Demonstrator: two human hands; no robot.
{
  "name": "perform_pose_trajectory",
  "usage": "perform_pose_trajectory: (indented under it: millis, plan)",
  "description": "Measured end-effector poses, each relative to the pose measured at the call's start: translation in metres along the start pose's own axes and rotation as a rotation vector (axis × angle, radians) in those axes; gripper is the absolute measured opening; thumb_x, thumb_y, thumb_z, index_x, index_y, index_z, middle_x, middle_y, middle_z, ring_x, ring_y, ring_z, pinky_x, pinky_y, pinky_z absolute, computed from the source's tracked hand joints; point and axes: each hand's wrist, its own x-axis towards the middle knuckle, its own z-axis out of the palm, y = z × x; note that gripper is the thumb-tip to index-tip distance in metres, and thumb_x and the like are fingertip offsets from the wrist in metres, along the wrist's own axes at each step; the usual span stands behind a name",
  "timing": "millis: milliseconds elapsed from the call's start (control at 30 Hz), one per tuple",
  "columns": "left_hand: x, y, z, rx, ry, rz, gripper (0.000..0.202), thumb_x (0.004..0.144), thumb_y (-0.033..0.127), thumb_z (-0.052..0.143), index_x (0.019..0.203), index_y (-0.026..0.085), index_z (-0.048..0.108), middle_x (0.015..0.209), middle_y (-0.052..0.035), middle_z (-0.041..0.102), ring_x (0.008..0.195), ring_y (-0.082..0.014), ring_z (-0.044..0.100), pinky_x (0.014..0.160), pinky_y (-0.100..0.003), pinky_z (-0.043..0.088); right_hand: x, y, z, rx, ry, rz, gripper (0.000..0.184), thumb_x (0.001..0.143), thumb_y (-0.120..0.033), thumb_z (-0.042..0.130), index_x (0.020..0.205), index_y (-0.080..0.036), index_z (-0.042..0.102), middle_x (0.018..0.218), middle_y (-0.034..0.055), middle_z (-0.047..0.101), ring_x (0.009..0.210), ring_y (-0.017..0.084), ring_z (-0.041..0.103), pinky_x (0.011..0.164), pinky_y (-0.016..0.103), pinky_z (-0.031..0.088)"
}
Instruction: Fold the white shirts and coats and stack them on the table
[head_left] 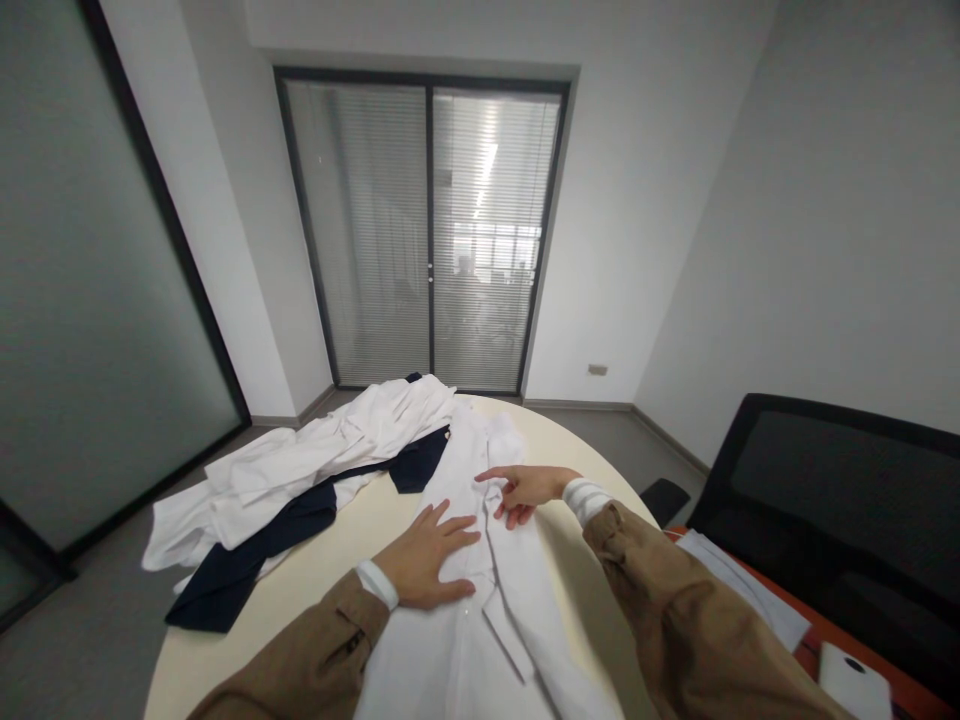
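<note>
A white shirt [480, 620] lies spread along the round cream table [337, 540] in front of me. My left hand [427, 560] rests flat on it, fingers spread, palm down. My right hand [525, 490] is just beyond, forefinger stretched out over the shirt's front edge, the other fingers curled under and touching the cloth. Whether those curled fingers pinch the fabric is not clear. Both arms wear brown sleeves with white cuffs.
A heap of white garments [315, 460] with a dark navy one [285, 530] lies on the table's far left. A black chair [825, 500] stands at right, with white paper [750, 590] and a white device [855, 680] on an orange surface. Glass doors with blinds [427, 230] are ahead.
</note>
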Motion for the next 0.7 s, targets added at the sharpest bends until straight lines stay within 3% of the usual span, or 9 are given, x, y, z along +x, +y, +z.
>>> perform_pose_trajectory:
  millis: [133,300,433,500,600,700]
  plan:
    - [0.001,0.000,0.005,0.009,0.058,0.027,0.070,0.083,0.055,0.063,0.145,0.027,0.045,0.156,-0.0064,0.040,0.146,-0.0430,0.024,0.117,-0.064,0.018,0.008,0.008,-0.001,-0.237,0.006,-0.086,0.057,0.078,-0.016,0.070,0.133,-0.019,0.057,0.063,-0.0063,0.061,0.053,0.008,0.057,0.055,0.019,0.048]
    - [0.002,-0.002,0.005,0.005,0.063,0.049,0.073,0.080,0.055,0.066,0.144,0.024,0.045,0.154,-0.0082,0.041,0.146,-0.0414,0.025,0.118,-0.061,0.017,0.016,0.011,0.002,-0.515,0.311,-0.268,0.030,0.079,-0.030,0.074,0.106,-0.017,0.073,0.065,-0.0030,0.059,0.057,0.009,0.053,0.056,0.021,0.040]
    - [0.002,-0.003,0.004,-0.002,0.042,0.038,0.073,0.079,0.056,0.067,0.142,0.026,0.046,0.154,-0.0079,0.041,0.145,-0.0427,0.025,0.117,-0.063,0.018,0.018,0.010,0.001,-0.685,0.509,-0.377,0.026,0.081,-0.037,0.073,0.099,-0.018,0.075,0.073,0.0016,0.064,0.067,0.014,0.056,0.066,0.026,0.042]
    - [0.002,-0.003,0.004,-0.004,0.043,0.036,0.072,0.080,0.055,0.067,0.142,0.026,0.046,0.154,-0.0084,0.042,0.145,-0.0426,0.025,0.117,-0.064,0.018,0.021,0.014,0.000,-0.756,0.561,-0.463,0.026,0.081,-0.037,0.074,0.100,-0.020,0.074,0.090,0.0063,0.068,0.085,0.020,0.060,0.080,0.031,0.045]
    - [0.003,-0.002,0.005,-0.016,0.058,0.024,0.072,0.080,0.052,0.067,0.142,0.021,0.045,0.153,-0.0112,0.043,0.145,-0.0424,0.025,0.117,-0.063,0.018,0.029,0.027,0.003,-0.772,0.549,-0.564,0.033,0.080,-0.034,0.074,0.110,-0.022,0.070,0.114,0.0096,0.065,0.110,0.025,0.056,0.098,0.038,0.041]
    - [0.004,0.005,0.002,-0.038,0.107,0.055,0.072,0.079,0.045,0.069,0.142,0.018,0.045,0.148,-0.0148,0.046,0.143,-0.0388,0.030,0.118,-0.060,0.019,0.035,0.041,0.008,-0.693,0.556,-0.532,0.038,0.082,-0.034,0.072,0.117,-0.021,0.065,0.112,0.0092,0.066,0.106,0.025,0.057,0.098,0.039,0.042]
